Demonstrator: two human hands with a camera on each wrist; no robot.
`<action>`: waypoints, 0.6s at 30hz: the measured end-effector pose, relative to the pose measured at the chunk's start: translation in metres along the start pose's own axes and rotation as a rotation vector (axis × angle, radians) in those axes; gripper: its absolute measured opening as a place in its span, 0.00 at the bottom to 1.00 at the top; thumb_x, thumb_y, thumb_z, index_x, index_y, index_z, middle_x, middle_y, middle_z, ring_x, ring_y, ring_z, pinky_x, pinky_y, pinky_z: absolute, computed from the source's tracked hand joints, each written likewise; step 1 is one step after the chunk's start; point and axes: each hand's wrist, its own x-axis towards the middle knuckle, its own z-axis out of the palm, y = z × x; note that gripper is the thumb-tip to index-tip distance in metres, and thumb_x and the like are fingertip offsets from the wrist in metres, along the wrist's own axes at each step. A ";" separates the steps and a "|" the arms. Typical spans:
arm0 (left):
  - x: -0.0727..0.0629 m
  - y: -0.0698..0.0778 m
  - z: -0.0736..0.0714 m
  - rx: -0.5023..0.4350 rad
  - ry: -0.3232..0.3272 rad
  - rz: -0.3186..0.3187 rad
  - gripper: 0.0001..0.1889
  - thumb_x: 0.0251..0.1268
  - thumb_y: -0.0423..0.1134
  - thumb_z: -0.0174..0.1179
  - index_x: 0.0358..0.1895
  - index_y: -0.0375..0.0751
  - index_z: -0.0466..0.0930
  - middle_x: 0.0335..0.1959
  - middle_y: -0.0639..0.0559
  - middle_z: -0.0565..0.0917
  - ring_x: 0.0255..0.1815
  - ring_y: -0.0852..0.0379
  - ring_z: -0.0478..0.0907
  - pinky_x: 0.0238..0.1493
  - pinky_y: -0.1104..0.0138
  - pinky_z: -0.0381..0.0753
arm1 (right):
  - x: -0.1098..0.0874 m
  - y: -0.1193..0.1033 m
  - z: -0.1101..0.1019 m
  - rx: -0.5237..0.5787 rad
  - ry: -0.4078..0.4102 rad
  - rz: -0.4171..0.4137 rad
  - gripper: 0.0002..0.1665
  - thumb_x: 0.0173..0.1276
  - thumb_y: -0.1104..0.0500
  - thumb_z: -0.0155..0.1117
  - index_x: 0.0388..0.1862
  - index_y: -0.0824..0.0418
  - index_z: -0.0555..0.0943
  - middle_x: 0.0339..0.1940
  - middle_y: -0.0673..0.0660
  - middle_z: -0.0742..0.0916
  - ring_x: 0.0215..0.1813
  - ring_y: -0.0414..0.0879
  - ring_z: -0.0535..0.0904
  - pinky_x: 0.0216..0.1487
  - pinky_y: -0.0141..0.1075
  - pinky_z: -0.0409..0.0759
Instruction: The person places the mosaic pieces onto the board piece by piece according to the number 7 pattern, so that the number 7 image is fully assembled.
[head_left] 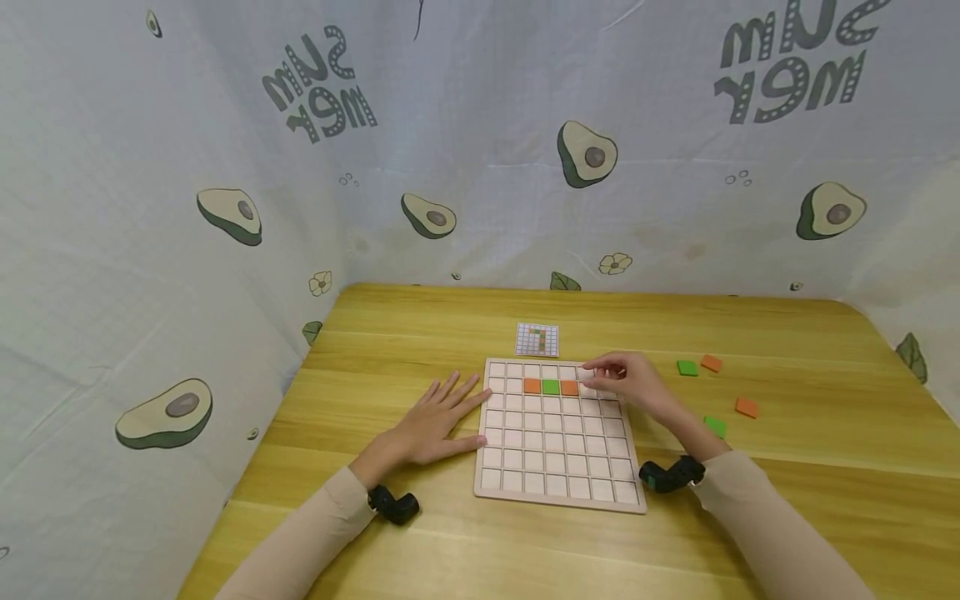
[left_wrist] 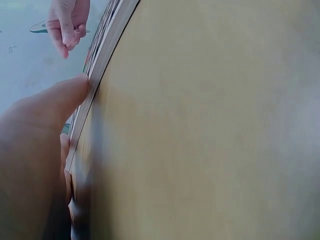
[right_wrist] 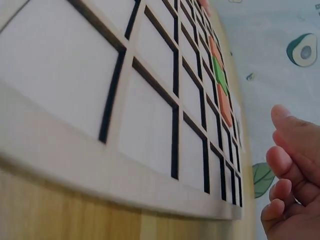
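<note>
A pale wooden grid board (head_left: 562,502) lies on the table. In its second row from the far side sit an orange tile (head_left: 532,386), a green tile (head_left: 551,387) and another orange tile (head_left: 570,388), side by side. My left hand (head_left: 435,425) rests with fingers spread at the board's left side; its thumb (left_wrist: 75,92) touches the board's edge. Over the far right part of the board is my right hand (head_left: 633,387), its thumb and index fingertip just right of the row of tiles. The right wrist view shows loosely bent fingers (right_wrist: 280,160) and nothing held.
Beyond the board lies a small pattern card (head_left: 537,342) with a printed grid. To the right are loose tiles: green (head_left: 687,368) and orange (head_left: 711,363) far back, orange (head_left: 746,407) and green (head_left: 715,427) nearer my right forearm. A printed curtain (head_left: 495,217) hangs behind the table.
</note>
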 end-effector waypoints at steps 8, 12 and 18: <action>0.000 -0.002 0.002 0.000 0.016 0.006 0.40 0.74 0.69 0.41 0.82 0.59 0.43 0.82 0.48 0.42 0.81 0.42 0.33 0.76 0.46 0.34 | -0.018 0.001 -0.025 -0.016 0.038 -0.016 0.17 0.66 0.62 0.72 0.50 0.71 0.85 0.28 0.55 0.78 0.30 0.45 0.67 0.27 0.32 0.64; 0.000 -0.003 0.003 -0.009 0.012 0.005 0.40 0.74 0.69 0.41 0.82 0.59 0.43 0.82 0.48 0.42 0.81 0.43 0.32 0.76 0.46 0.33 | -0.030 0.007 -0.038 0.006 0.045 -0.030 0.19 0.67 0.62 0.71 0.52 0.73 0.83 0.30 0.56 0.80 0.29 0.43 0.67 0.26 0.32 0.65; 0.001 -0.003 0.004 -0.005 0.008 -0.001 0.40 0.73 0.70 0.40 0.82 0.60 0.43 0.82 0.49 0.41 0.81 0.43 0.31 0.76 0.47 0.32 | -0.051 0.016 -0.058 -0.006 0.069 -0.035 0.21 0.68 0.62 0.70 0.55 0.74 0.82 0.29 0.55 0.80 0.27 0.42 0.67 0.23 0.33 0.65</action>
